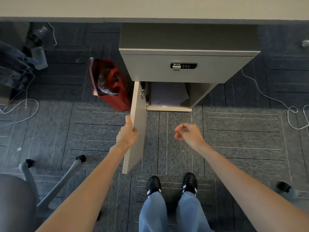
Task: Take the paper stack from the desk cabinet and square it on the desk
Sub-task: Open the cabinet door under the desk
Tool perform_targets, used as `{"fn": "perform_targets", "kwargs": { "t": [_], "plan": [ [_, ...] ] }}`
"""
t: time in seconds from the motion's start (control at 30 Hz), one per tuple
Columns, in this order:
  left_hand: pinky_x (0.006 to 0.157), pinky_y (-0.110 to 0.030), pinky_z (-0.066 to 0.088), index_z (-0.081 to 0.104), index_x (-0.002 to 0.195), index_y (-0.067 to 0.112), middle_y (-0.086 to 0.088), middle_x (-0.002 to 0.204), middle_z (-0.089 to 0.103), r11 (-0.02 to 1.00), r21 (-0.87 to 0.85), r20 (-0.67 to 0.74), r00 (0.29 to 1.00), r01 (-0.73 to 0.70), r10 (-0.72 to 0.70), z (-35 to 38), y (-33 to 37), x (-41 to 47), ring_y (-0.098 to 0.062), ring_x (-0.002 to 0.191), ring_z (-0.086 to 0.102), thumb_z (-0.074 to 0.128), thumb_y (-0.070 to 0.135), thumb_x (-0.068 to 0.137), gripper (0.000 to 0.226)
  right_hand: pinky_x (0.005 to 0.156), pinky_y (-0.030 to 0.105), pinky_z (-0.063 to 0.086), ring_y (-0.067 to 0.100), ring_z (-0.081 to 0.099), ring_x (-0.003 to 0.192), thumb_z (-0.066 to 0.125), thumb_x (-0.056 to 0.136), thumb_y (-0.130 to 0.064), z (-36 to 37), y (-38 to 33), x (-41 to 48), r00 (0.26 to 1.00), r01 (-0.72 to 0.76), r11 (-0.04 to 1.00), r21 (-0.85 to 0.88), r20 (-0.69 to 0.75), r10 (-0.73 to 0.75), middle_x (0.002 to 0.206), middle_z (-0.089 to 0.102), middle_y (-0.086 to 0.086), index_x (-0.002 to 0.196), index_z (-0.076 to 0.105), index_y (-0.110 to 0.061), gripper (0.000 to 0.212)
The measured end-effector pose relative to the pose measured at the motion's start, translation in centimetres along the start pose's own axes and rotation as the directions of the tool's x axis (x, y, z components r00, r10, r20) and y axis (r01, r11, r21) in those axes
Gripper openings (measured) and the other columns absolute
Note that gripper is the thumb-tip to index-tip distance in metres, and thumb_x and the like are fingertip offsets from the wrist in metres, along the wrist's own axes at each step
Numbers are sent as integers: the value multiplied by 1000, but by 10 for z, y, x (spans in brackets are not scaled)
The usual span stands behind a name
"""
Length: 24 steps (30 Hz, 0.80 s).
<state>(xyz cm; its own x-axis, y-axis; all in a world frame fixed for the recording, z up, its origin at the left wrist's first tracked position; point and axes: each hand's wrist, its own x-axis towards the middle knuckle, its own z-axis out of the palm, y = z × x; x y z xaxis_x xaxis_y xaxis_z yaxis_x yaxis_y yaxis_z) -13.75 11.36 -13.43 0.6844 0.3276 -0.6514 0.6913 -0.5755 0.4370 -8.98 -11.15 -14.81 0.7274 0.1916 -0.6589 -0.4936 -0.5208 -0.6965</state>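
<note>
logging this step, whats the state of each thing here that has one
cabinet door: swung open, left hand on its edge
drawer: shut, combination lock on its front
paper stack: lying inside the cabinet, untouched
left hand: gripping the door edge
right hand: empty, fingers loosely curled, in front of the opening
red bag: open at the top, on the floor beside the cabinet

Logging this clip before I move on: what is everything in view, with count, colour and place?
desk: one, beige, top edge
cabinet: one, grey, under desk, combination lock
cabinet door: one, light wood, swung open
paper stack: one, greyish, inside cabinet
bag: one, red, floor beside cabinet
cords: several, white, both sides
chair: one, grey, lower left
shoes: two, black
left hand: gripping door edge
right hand: empty, loosely curled
</note>
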Motion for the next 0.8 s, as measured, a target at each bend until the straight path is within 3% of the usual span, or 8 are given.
{"fn": "perform_targets", "kwargs": {
  "t": [0.27,0.37,0.43,0.53,0.67,0.8],
  "plan": [
    [79,-50,52,32,135,9,-18,117,62,983,140,-154,978,-120,141,-5,-11,-8,-38,100,60,46,2,94,44,63,19,51,15,66,71,44,97,-3,7,-2,4,1000,-1,1000,-7,5,1,80,68,8,94,63,-5,19],
    [106,-47,41,25,147,4,-17,145,44,921,330,-290,906,-208,309,1,-5,-10,-34,134,40,56,-7,83,72,63,21,50,16,65,70,43,97,-2,6,-1,6,1000,0,1000,8,0,0,76,67,7,93,63,-4,20],
    [118,-45,25,27,149,6,-11,157,29,807,497,-292,814,-319,502,2,3,-10,-31,147,23,60,-8,75,81,62,21,49,16,64,68,43,97,-2,2,3,8,1000,-5,1000,15,-14,5,74,66,5,90,62,-6,21],
    [118,-41,27,41,143,11,-7,152,40,648,603,-200,697,-466,688,10,19,-1,-26,141,35,57,-7,73,74,61,20,49,16,64,68,42,97,-1,-4,10,16,999,-3,1000,1,-48,3,73,66,5,87,61,-10,23],
    [103,-37,37,53,132,14,-4,138,56,648,562,-150,707,-514,691,37,32,35,-25,125,51,53,-3,82,54,70,36,55,23,66,75,40,94,4,-14,27,43,995,43,999,-31,-85,-45,76,68,9,82,61,-12,29],
    [95,-37,42,58,124,16,-3,125,60,658,525,-126,715,-540,687,75,37,86,-24,115,54,45,6,93,35,70,46,55,31,67,79,38,88,6,-19,49,92,982,128,982,-141,-123,-146,76,64,4,75,56,-25,39]
  ]
}}
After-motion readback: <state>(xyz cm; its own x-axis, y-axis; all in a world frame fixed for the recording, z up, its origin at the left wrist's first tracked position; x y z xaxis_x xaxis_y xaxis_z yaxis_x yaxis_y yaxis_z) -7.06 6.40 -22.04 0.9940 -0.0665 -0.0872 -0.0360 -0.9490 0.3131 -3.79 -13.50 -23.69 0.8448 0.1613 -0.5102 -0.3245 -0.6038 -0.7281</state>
